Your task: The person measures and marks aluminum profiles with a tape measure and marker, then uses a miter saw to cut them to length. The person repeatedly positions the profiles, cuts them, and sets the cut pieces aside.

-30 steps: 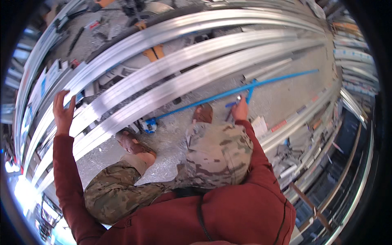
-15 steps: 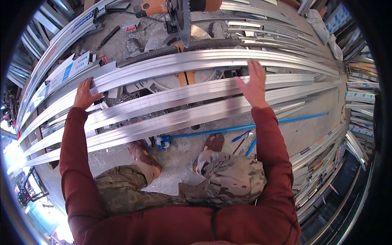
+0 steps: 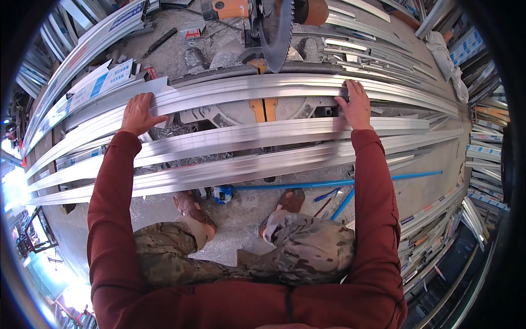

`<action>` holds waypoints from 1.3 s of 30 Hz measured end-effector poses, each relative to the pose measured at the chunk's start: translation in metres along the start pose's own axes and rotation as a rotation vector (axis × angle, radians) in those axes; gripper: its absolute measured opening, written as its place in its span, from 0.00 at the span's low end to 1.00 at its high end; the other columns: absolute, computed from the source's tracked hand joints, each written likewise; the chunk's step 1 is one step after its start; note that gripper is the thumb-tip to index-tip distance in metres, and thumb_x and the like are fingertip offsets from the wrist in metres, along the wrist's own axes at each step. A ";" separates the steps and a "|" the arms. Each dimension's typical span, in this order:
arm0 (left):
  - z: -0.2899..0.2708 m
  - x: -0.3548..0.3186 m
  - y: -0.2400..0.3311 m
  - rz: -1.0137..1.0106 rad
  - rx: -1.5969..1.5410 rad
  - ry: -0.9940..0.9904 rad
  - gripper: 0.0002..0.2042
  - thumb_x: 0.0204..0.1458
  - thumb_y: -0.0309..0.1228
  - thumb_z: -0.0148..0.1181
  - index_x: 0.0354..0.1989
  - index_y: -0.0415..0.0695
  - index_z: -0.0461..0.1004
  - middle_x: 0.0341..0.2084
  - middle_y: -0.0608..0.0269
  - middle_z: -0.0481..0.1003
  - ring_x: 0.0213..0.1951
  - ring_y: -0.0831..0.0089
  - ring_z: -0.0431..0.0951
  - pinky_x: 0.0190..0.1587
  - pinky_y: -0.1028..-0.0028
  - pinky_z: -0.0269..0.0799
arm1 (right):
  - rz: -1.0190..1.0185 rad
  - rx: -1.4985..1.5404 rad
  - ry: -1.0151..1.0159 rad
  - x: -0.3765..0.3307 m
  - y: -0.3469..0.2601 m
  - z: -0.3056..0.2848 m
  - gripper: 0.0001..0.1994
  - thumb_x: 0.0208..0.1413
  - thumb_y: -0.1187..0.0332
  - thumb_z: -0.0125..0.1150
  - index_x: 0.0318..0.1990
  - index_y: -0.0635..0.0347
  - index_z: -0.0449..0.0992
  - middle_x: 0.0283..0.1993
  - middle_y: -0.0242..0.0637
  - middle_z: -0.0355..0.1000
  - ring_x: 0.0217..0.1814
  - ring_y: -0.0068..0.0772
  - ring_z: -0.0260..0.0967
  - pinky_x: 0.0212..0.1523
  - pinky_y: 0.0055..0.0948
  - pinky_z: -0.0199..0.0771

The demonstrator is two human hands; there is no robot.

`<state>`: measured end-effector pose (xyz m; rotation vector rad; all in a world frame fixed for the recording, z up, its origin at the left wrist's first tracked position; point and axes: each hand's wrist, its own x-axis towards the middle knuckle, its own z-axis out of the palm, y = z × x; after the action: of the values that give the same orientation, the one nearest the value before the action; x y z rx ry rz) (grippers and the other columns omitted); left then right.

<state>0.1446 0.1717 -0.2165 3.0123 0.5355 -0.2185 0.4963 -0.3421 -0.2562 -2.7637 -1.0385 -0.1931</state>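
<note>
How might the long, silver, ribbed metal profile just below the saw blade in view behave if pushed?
The long, silver, ribbed metal profile is probably stiff, its lengthwise ridges bracing it. Shiny, smooth-looking faces suggest it may slide. Its length could make the ends swing.

Vs 1 s ago: R hand [image 3: 358,105] up from low by blue pen [image 3: 327,195] to mid-R of frame, fingers at far alu. bar [image 3: 246,88]. Pen now lies on floor [image 3: 241,214], lower ctr-R, apart from hand. L hand [image 3: 139,115] was raised, fingers up, at far L; now over same bar, upper L, and shifted inward vs 0.5 s ago. View moved too: saw blade [image 3: 276,35] now in at top ctr, blue rod [image 3: 296,185] sits more level, lower across frame.
</note>
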 end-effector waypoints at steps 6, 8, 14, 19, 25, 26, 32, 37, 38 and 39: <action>-0.008 -0.001 0.008 -0.017 0.007 -0.012 0.36 0.36 0.52 0.73 0.49 0.39 0.71 0.44 0.51 0.74 0.49 0.54 0.72 0.56 0.60 0.64 | 0.019 -0.009 -0.056 0.009 0.001 0.000 0.35 0.49 0.52 0.70 0.61 0.63 0.68 0.65 0.46 0.66 0.70 0.50 0.57 0.68 0.42 0.59; -0.007 -0.001 0.004 -0.005 0.007 0.002 0.34 0.36 0.52 0.73 0.48 0.40 0.71 0.43 0.51 0.75 0.49 0.54 0.73 0.55 0.60 0.64 | 0.048 -0.038 -0.038 0.011 -0.011 0.002 0.36 0.47 0.50 0.71 0.60 0.63 0.69 0.65 0.47 0.66 0.70 0.49 0.57 0.67 0.43 0.59; -0.009 -0.004 -0.004 -0.063 0.011 -0.016 0.36 0.36 0.51 0.74 0.50 0.39 0.70 0.46 0.51 0.74 0.53 0.54 0.71 0.58 0.60 0.63 | 0.030 -0.063 0.008 0.006 -0.020 0.007 0.36 0.48 0.46 0.69 0.59 0.60 0.71 0.64 0.45 0.67 0.69 0.48 0.58 0.66 0.44 0.59; -0.004 0.000 0.002 -0.001 -0.080 0.008 0.38 0.38 0.51 0.73 0.54 0.38 0.69 0.48 0.50 0.74 0.55 0.54 0.70 0.60 0.60 0.62 | 0.035 -0.079 0.015 0.003 -0.023 0.013 0.36 0.48 0.44 0.68 0.59 0.60 0.70 0.65 0.44 0.65 0.70 0.48 0.57 0.66 0.45 0.58; 0.002 0.024 0.055 0.009 -0.149 -0.043 0.38 0.41 0.54 0.70 0.52 0.35 0.68 0.48 0.45 0.72 0.53 0.48 0.70 0.58 0.58 0.64 | 0.059 -0.081 -0.032 0.007 -0.025 0.011 0.37 0.50 0.44 0.66 0.61 0.59 0.69 0.66 0.45 0.64 0.72 0.47 0.55 0.66 0.45 0.57; 0.002 0.024 0.056 0.014 -0.144 -0.049 0.38 0.41 0.54 0.70 0.52 0.35 0.68 0.48 0.45 0.72 0.53 0.48 0.70 0.57 0.58 0.64 | 0.063 -0.081 -0.037 0.005 -0.023 0.010 0.37 0.50 0.44 0.66 0.61 0.59 0.69 0.67 0.45 0.64 0.72 0.47 0.55 0.66 0.45 0.57; -0.002 0.024 0.058 0.033 -0.146 -0.045 0.37 0.42 0.55 0.69 0.50 0.35 0.68 0.46 0.45 0.72 0.51 0.48 0.70 0.56 0.58 0.64 | 0.029 -0.055 -0.018 0.006 -0.022 0.007 0.36 0.51 0.44 0.65 0.62 0.59 0.68 0.67 0.45 0.63 0.72 0.47 0.54 0.67 0.46 0.56; 0.005 0.023 0.054 0.049 -0.154 -0.016 0.37 0.42 0.55 0.69 0.49 0.35 0.68 0.44 0.46 0.72 0.50 0.49 0.70 0.56 0.58 0.63 | 0.065 -0.039 -0.039 0.005 -0.027 0.009 0.34 0.51 0.48 0.67 0.62 0.58 0.68 0.68 0.44 0.63 0.73 0.48 0.54 0.67 0.48 0.57; 0.005 0.024 0.055 0.052 -0.144 -0.013 0.37 0.42 0.56 0.69 0.49 0.35 0.68 0.44 0.46 0.72 0.50 0.49 0.70 0.57 0.59 0.63 | 0.075 -0.026 -0.053 0.006 -0.026 0.007 0.34 0.51 0.50 0.67 0.62 0.58 0.68 0.68 0.44 0.63 0.73 0.48 0.54 0.66 0.48 0.57; 0.006 0.023 0.054 0.065 -0.140 -0.004 0.37 0.42 0.56 0.68 0.48 0.35 0.68 0.44 0.46 0.72 0.50 0.49 0.70 0.57 0.59 0.63 | 0.082 -0.015 -0.071 0.008 -0.028 0.003 0.33 0.51 0.51 0.67 0.62 0.57 0.68 0.68 0.44 0.62 0.73 0.48 0.54 0.66 0.49 0.57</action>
<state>0.1844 0.1287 -0.2231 2.8875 0.4319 -0.1757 0.4840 -0.3156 -0.2537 -2.8389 -0.9417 -0.0925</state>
